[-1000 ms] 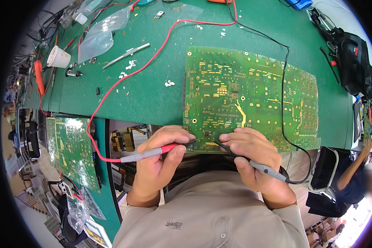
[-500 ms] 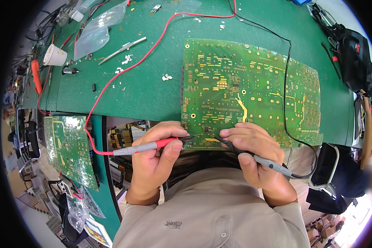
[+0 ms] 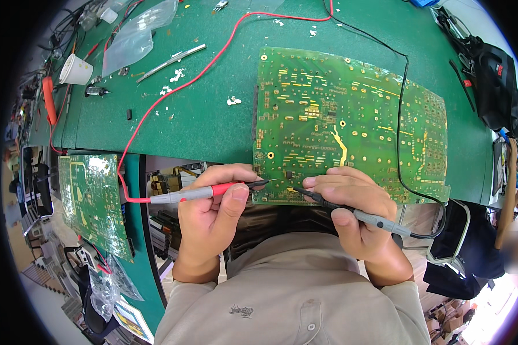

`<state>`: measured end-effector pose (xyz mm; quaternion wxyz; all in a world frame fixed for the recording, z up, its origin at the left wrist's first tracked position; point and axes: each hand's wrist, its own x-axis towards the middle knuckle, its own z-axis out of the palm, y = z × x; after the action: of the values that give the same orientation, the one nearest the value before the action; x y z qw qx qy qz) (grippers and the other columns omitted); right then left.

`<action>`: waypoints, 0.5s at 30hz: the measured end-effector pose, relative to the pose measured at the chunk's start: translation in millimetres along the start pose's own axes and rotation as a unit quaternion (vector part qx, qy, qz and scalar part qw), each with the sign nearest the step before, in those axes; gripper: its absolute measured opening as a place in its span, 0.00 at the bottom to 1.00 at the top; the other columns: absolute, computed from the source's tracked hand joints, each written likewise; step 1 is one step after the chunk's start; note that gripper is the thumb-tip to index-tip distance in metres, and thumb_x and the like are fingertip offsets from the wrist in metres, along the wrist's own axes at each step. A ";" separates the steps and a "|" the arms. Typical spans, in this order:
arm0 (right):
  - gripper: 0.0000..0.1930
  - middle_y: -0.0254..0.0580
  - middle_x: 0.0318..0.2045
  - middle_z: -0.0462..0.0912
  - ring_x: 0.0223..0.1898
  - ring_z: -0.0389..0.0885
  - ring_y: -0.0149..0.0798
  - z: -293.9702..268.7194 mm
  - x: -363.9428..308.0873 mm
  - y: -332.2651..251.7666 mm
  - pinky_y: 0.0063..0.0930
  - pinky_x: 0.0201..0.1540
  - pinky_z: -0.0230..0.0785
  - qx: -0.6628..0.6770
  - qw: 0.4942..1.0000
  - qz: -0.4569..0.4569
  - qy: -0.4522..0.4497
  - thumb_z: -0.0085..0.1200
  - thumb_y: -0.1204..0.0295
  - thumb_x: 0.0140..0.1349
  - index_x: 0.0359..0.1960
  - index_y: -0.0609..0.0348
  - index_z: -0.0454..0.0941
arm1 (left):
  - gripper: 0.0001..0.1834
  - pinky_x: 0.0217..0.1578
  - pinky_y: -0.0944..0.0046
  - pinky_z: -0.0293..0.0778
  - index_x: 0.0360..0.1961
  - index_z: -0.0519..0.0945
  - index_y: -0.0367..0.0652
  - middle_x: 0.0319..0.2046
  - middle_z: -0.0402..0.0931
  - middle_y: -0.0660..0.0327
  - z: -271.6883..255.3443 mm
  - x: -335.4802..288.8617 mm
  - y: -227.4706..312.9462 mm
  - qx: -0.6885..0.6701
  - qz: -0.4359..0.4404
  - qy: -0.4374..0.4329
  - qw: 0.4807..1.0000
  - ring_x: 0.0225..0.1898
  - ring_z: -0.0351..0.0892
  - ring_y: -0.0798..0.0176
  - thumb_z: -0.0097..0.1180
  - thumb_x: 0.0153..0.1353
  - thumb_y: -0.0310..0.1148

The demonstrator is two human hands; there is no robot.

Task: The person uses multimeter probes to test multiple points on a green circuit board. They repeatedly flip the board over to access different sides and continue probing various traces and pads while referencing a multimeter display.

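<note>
A large green circuit board (image 3: pixel 374 123) lies on the green tabletop in front of me. My left hand (image 3: pixel 216 210) is closed round a red and grey test probe (image 3: pixel 195 193), whose thin metal tip points right over the board's near edge. In my right hand (image 3: pixel 357 207) is a black and grey test probe (image 3: pixel 380 221), its tip pointing left towards the first. The two tips are a short way apart, close to a small dark chip. Whether either tip touches the board, I cannot tell.
The red lead (image 3: pixel 213 59) arcs over the table; the black lead (image 3: pixel 406 86) crosses the board. A second circuit board (image 3: pixel 95 201) lies at left. Farther off are a paper cup (image 3: pixel 76 70), a metal rod (image 3: pixel 171 63), plastic bags (image 3: pixel 129 49) and a black bag (image 3: pixel 495 80). Another person sits at right.
The red probe and my left hand have shifted slightly left and up. The black probe's tip has moved a little left. The whole view has shifted slightly.
</note>
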<state>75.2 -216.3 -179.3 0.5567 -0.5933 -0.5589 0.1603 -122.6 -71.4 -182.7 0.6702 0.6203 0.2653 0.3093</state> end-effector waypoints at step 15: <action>0.10 0.46 0.39 0.91 0.44 0.91 0.48 0.5 4.3 -2.7 0.42 0.54 0.79 -0.027 0.999 0.021 -0.010 0.66 0.69 0.66 0.43 0.64 0.86 | 0.11 0.34 0.75 0.70 0.49 0.82 0.30 0.44 0.83 0.56 -1.0 3.5 -4.3 -0.022 0.009 -0.012 1.000 0.34 0.73 0.76 0.59 0.73 0.29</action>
<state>74.9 -213.1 -175.4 0.5317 -0.6181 -0.5556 0.1629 -120.6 -68.4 -186.9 0.6842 0.6110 0.2450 0.3139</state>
